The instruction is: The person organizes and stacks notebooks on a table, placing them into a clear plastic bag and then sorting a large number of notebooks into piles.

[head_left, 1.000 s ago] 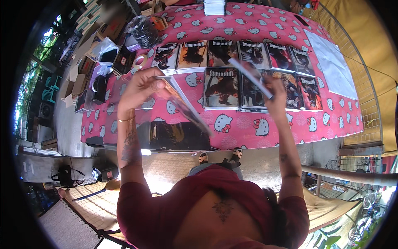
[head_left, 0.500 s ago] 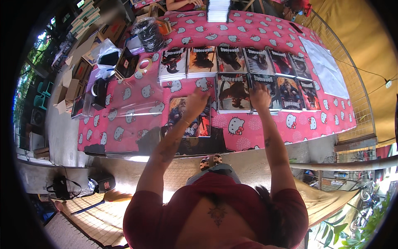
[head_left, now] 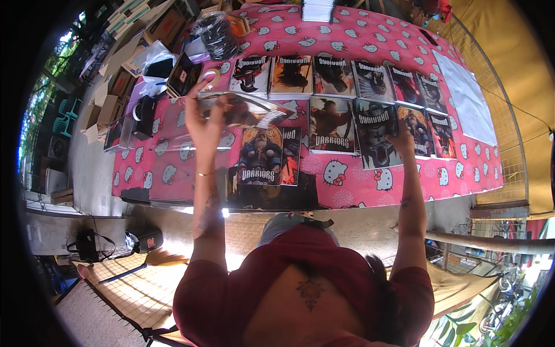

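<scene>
My left hand (head_left: pixel 207 118) is raised at the left, thumb and fingers pinching the edge of a notebook (head_left: pixel 245 110) that is tilted almost edge-on above the table. Below it, a notebook with a bearded figure on its cover (head_left: pixel 260 156) lies partly over a red-and-dark one (head_left: pixel 291 151). My right hand (head_left: pixel 403 141) grips the right edge of a dark grey notebook (head_left: pixel 376 130), which sits askew over the front row. Left of that is a stack topped by a cover with a red-clad warrior (head_left: pixel 332 125).
Stacks of notebooks (head_left: pixel 292 75) form a back row on the pink patterned tablecloth (head_left: pixel 341 196). A white sheet (head_left: pixel 465 98) lies at the right. Tape (head_left: pixel 211 79), a black plastic-wrapped bundle (head_left: pixel 215 36) and cardboard boxes (head_left: pixel 110 95) crowd the left.
My left hand has moved left and up with a notebook. The cover on the stack left of my right hand differs now. My right hand has shifted right, drawing the dark grey notebook nearer.
</scene>
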`<state>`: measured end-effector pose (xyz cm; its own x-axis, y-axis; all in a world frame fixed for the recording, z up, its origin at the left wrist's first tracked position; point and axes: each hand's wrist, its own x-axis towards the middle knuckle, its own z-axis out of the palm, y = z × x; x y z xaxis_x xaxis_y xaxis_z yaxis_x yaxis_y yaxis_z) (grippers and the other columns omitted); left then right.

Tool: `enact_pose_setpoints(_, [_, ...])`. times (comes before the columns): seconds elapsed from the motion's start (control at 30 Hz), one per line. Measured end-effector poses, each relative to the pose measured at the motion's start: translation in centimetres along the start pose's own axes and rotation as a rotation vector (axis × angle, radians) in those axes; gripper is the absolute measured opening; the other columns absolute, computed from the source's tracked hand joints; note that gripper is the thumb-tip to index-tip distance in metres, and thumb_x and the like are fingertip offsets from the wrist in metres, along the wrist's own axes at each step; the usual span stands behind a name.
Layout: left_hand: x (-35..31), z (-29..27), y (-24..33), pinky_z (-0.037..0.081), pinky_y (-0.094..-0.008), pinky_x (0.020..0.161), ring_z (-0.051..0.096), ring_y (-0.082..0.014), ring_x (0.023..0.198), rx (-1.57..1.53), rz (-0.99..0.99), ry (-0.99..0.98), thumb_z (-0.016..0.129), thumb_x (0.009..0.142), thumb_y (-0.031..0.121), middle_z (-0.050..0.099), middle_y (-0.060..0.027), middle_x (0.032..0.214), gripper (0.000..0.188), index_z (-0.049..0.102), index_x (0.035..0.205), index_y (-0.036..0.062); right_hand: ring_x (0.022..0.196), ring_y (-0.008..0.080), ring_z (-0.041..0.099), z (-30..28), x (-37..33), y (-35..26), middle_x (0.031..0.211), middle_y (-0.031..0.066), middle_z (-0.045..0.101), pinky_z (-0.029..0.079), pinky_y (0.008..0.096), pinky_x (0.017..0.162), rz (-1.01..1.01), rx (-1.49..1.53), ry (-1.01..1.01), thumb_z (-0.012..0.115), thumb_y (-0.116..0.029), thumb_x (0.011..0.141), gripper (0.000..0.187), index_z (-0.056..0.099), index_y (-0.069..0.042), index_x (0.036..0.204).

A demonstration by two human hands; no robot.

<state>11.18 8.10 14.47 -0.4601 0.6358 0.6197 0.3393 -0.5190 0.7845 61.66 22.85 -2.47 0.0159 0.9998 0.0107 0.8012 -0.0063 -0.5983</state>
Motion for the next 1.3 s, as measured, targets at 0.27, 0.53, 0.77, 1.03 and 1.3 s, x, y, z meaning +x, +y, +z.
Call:
enact_pose_setpoints(0.27, [2.8, -0.9, -0.2, 0.047, -0.0208, 0.057, 0.063, -0.0087, 0.064, -0.024, -0.313, -0.772, 0.058, 0.083, -0.003, 0.063, -0.0018, 0.077, 0.034, 0.059, 0.116, 0.0034, 0.108, 0.0219, 0.052, 5.1, -9.2, -19.5, 0.129, 0.0108, 0.052, 0.047, 0.031, 0.089, -0.279, 0.956, -0.169, 0.07, 0.002, 0.082, 0.075, 0.04, -0.014, 0.148])
enact_pose_setpoints(0.53, [-6.4, 3.1, -18.0, 0.045, -0.0432, 0.095, 0.058, -0.0332, 0.109, 0.546, 0.247, -0.8, 0.072, 0.083, 0.022, 0.062, -0.0169, 0.117, 0.047, 0.058, 0.125, 0.0061, 0.112, 0.0323, 0.051, 16.8, -9.3, -24.5, 0.131, 0.0171, 0.047, 0.042, 0.0447, 0.09, -0.532, -0.098, 0.167, 0.072, -0.014, 0.077, 0.062, 0.052, -0.012, 0.136])
enact_pose_setpoints(0.77, [4.2, -2.5, -28.7, 0.032, -0.0487, 0.111, 0.039, -0.0382, 0.134, 1.081, 0.268, -0.853, 0.079, 0.073, 0.026, 0.042, -0.0216, 0.145, 0.086, 0.038, 0.146, 0.0095, 0.135, 0.0224, 0.041, 23.1, 6.5, -25.4, 0.144, 0.0069, 0.045, 0.03, 0.0496, 0.111, -0.588, -0.429, 0.055, 0.06, -0.021, 0.082, 0.054, 0.05, -0.011, 0.134])
enact_pose_setpoints(1.03, [9.1, -0.5, -28.2, 0.041, -0.0442, 0.104, 0.053, -0.0342, 0.124, 0.926, 0.189, -1.027, 0.057, 0.092, 0.013, 0.055, -0.0165, 0.136, 0.038, 0.058, 0.13, 0.008, 0.127, 0.0218, 0.046, 22.6, 5.4, -24.0, 0.124, -0.0013, 0.056, 0.036, 0.0544, 0.103, -0.502, -0.401, 0.339, 0.054, -0.014, 0.085, 0.038, 0.061, -0.019, 0.122])
enact_pose_setpoints(1.3, [18.8, -1.4, -21.4, 0.049, -0.0506, 0.078, 0.065, -0.0457, 0.091, 0.879, 0.02, -0.584, 0.049, 0.099, 0.018, 0.065, -0.0306, 0.098, 0.054, 0.031, 0.15, 0.0248, 0.113, 0.0244, 0.055, 17.5, 3.6, -28.1, 0.111, 0.005, 0.057, 0.049, 0.0399, 0.093, -0.587, -0.154, 0.471, 0.058, -0.009, 0.079, 0.031, 0.062, -0.014, 0.109])
